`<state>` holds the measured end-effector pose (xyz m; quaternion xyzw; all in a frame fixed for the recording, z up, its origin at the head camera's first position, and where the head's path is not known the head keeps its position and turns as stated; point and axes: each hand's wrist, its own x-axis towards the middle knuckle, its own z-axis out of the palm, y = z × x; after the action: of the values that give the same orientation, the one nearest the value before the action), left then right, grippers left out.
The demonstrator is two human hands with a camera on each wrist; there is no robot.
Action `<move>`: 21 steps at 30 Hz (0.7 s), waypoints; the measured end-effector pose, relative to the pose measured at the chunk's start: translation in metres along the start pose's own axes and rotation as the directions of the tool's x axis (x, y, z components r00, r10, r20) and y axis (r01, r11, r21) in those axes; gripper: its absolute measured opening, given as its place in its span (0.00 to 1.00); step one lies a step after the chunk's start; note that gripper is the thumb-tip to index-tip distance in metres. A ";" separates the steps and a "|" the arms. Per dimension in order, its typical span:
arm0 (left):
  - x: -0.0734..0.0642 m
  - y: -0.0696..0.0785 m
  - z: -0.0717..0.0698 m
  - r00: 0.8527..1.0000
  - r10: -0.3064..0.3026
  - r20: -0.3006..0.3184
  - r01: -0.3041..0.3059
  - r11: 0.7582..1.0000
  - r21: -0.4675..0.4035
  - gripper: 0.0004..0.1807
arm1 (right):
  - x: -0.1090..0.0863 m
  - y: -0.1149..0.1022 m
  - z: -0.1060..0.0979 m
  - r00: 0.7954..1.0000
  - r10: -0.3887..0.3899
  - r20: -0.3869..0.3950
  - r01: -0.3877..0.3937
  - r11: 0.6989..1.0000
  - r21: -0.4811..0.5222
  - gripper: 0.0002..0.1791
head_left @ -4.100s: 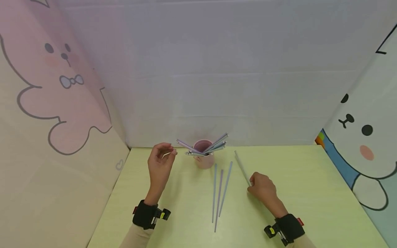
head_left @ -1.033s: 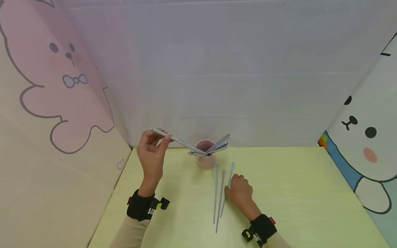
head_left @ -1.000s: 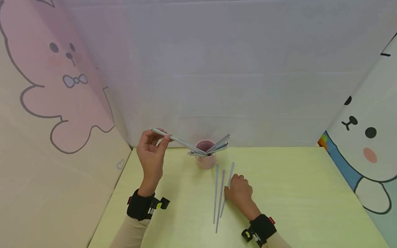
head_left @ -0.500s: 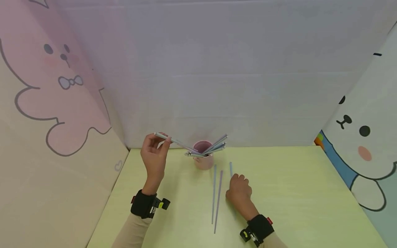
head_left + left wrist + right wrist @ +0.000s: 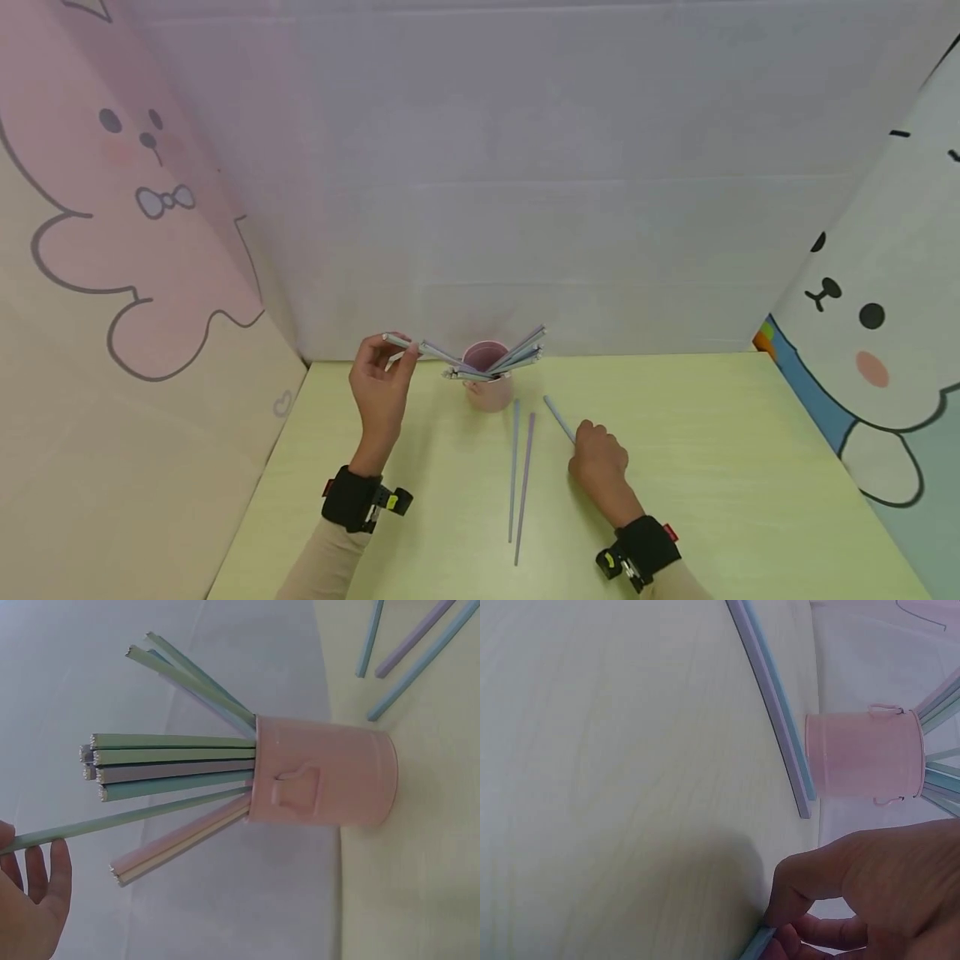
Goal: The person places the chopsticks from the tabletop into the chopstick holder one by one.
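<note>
A pink bucket-shaped cup (image 5: 489, 397) stands at the back of the table, with several thin pastel sticks (image 5: 172, 757) fanning out of its mouth. My left hand (image 5: 378, 396) pinches a pale green stick (image 5: 135, 817) between thumb and fingers near its upper end; the stick slants down into the cup. On the right, my right hand (image 5: 600, 461) grips a light blue stick (image 5: 558, 417), whose far end points toward the cup and whose near part is hidden by the hand. Between the hands, a blue stick (image 5: 513, 471) and a purple stick (image 5: 525, 492) lie side by side.
The light yellow-green tabletop (image 5: 712, 467) meets a pale cloth wall (image 5: 570, 250) right behind the cup. Side walls with cartoon animal prints (image 5: 180, 275) stand left and right.
Earlier my left hand was empty and my right held the pale green stick; my left holds that one now. My right hand has drawn a blue stick rightward, away from the other two, and turned it.
</note>
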<state>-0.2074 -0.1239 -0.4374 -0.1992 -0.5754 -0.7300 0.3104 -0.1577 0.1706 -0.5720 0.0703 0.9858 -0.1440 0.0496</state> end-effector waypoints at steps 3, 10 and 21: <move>-0.004 -0.007 0.000 1.000 -0.016 0.012 0.015 1.000 0.019 0.12 | -0.001 0.005 -0.006 1.000 -0.002 0.013 0.002 1.000 0.000 0.07; -0.016 -0.025 -0.003 0.996 -0.073 0.043 0.069 0.993 0.093 0.11 | -0.003 0.014 -0.016 0.999 -0.008 0.037 0.008 1.000 0.008 0.06; -0.024 -0.042 -0.005 0.993 -0.104 0.056 0.098 0.989 0.110 0.12 | -0.004 0.017 -0.018 0.999 -0.005 0.047 0.003 1.000 0.028 0.06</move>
<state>-0.2183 -0.1174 -0.4846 -0.1753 -0.6323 -0.7065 0.2652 -0.1527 0.1914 -0.5594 0.0657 0.9824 -0.1595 0.0713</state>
